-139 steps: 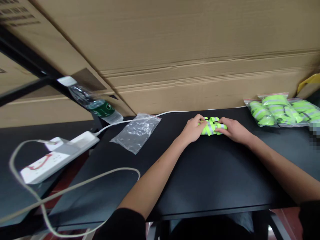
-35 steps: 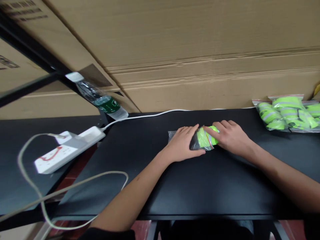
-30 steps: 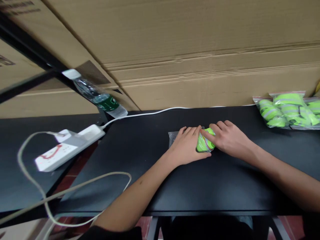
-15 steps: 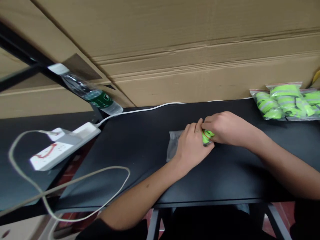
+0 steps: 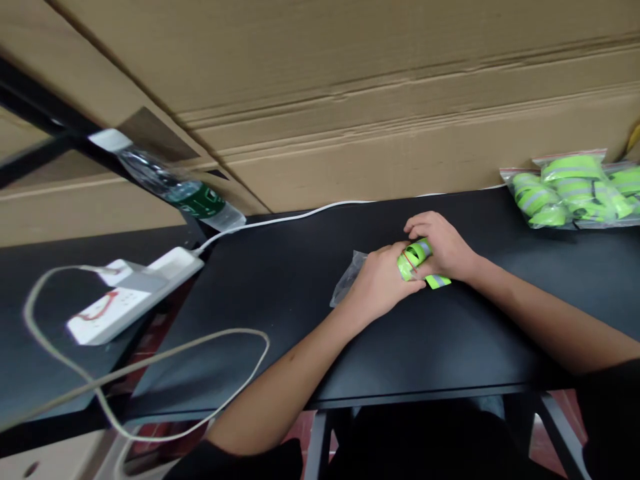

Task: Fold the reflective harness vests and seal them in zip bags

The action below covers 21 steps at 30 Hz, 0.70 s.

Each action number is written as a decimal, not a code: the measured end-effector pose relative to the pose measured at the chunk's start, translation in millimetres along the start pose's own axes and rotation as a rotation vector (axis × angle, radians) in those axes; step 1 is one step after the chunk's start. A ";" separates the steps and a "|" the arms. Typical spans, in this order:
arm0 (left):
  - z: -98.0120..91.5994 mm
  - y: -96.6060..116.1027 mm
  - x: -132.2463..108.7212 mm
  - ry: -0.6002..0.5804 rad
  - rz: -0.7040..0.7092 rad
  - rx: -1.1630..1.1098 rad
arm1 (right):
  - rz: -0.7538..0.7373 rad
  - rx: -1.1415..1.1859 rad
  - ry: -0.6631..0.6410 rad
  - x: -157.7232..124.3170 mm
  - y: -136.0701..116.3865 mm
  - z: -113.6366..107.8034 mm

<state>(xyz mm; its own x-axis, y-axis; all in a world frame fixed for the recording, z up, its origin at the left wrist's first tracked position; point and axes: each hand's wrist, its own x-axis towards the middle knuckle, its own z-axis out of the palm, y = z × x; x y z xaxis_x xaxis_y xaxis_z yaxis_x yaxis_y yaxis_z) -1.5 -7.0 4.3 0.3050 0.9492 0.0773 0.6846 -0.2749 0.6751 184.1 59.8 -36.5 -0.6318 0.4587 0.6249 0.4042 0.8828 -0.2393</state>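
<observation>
My left hand [image 5: 383,283] is closed around a clear plastic zip bag [image 5: 349,280], whose bottom end sticks out to the left beneath my palm. At the bag's mouth, marked by a red line, a neon-yellow reflective band [image 5: 420,251] with a grey stripe shows between my hands. It is rolled up, and its lower end [image 5: 438,281] hangs out past the bag. My right hand [image 5: 445,247] grips the band, thumb below and fingers curled above. How much of the band is inside the bag is hidden by my left hand.
Several bags of neon-yellow bands [image 5: 575,190] lie at the back right of the black table [image 5: 280,293]. A water bottle [image 5: 200,200] leans at the back left beside a white power strip [image 5: 110,313] and a looping cable [image 5: 240,331]. Cardboard [image 5: 320,147] stands behind.
My right hand has shifted slightly to the right and opened its grip wider. More of the band now shows outside the bag's mouth, with one end hanging out.
</observation>
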 end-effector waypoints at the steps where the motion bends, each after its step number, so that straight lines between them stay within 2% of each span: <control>1: -1.0 -0.8 0.6 -0.010 -0.008 -0.013 | -0.017 -0.010 0.026 -3.4 3.1 2.9; 4: -3.7 -6.3 2.1 -0.021 -0.059 -0.089 | -0.058 -0.068 0.071 -8.0 6.6 5.7; 6: -4.1 -12.5 3.6 -0.002 -0.097 -0.156 | -0.021 -0.136 0.113 -8.4 3.6 6.4; 9: -1.9 -22.3 6.1 0.047 -0.154 -0.288 | 0.204 -0.253 0.178 -7.4 -8.1 9.4; 12: 1.7 -28.0 7.1 0.074 -0.243 -0.487 | 0.535 -0.282 0.123 -6.4 -22.2 12.5; 15: 5.3 -28.9 5.8 0.090 -0.352 -0.705 | 0.723 -0.162 0.078 -5.7 -30.7 12.4; 19: 9.6 -29.8 3.7 0.069 -0.368 -0.899 | 0.753 0.174 0.239 -0.8 -31.9 6.4; 21: 10.9 -30.6 3.2 0.034 -0.348 -0.945 | 0.793 0.392 0.249 3.9 -31.8 1.0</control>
<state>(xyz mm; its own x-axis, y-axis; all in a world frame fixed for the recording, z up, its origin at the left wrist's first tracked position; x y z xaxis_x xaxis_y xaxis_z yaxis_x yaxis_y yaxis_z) -14.2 2.8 -24.1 0.1590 0.9614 -0.2244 -0.0780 0.2388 0.9679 168.1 33.7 -27.1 -0.0862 0.9498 0.3008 0.3768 0.3106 -0.8727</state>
